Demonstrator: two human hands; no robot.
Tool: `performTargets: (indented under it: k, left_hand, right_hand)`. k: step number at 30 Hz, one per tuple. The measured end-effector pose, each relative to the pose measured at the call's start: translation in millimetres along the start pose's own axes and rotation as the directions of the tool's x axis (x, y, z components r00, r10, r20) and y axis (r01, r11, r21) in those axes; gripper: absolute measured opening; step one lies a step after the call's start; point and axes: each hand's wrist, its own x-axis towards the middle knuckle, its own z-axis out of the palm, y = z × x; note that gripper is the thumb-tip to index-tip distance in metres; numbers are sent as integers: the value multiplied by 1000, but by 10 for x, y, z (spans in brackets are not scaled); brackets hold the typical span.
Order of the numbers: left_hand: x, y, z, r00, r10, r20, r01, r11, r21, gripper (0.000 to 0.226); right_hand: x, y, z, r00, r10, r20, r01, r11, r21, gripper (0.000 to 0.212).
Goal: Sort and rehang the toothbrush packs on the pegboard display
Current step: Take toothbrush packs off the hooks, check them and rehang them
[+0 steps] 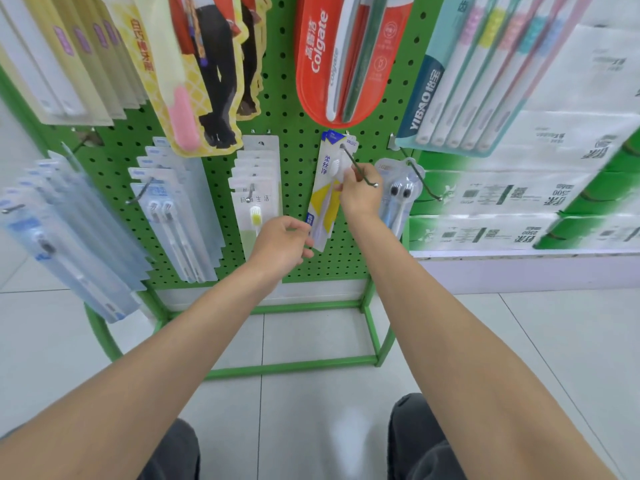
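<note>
Clear packs hang in rows on the green pegboard. My left hand has its fingers pinching the bottom corner of the yellow-and-white toothbrush pack, which has one white-headed brush inside. My right hand has its fingers pinching the pack's upper part by the metal hook, just beside a twin-brush pack.

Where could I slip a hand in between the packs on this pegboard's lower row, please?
The widest bare strip of pegboard lies between the white pack stack and the yellow-and-white pack gripped by the left hand and right hand. Bare board also shows beneath it. Crowded: the overlapping blue-topped stacks on the left, and the right hand beside the clear blister pack.
</note>
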Motion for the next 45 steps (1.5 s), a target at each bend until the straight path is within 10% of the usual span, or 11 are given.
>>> performTargets:
  k: [9, 27, 32, 37, 45]
  left_hand:
    - [-26, 4, -2, 1000, 1, 17, -1, 1000, 1, 19]
    - [-426, -127, 37, 983, 34, 182, -80, 965, 250, 17]
    - [-652, -83, 5, 935, 212, 283, -297, 906, 302, 16]
    - [-751, -66, -41, 923, 244, 296, -309, 930, 197, 15]
    - [-692, -116, -184, 995, 70, 77, -65, 996, -68, 13]
  right_hand:
    - [-81, -80, -42, 990, -125, 61, 126, 992, -12, 21]
    - [-1129, -52, -731, 906, 240, 349, -193, 967, -165, 5]
    - [-1451, -217, -944, 907, 260, 332, -204, 960, -192, 53]
    - [-1519, -304, -968, 956, 179, 234, -143, 977, -161, 42]
    - [-1550, -145, -962, 832, 211, 513, -81, 961, -265, 25]
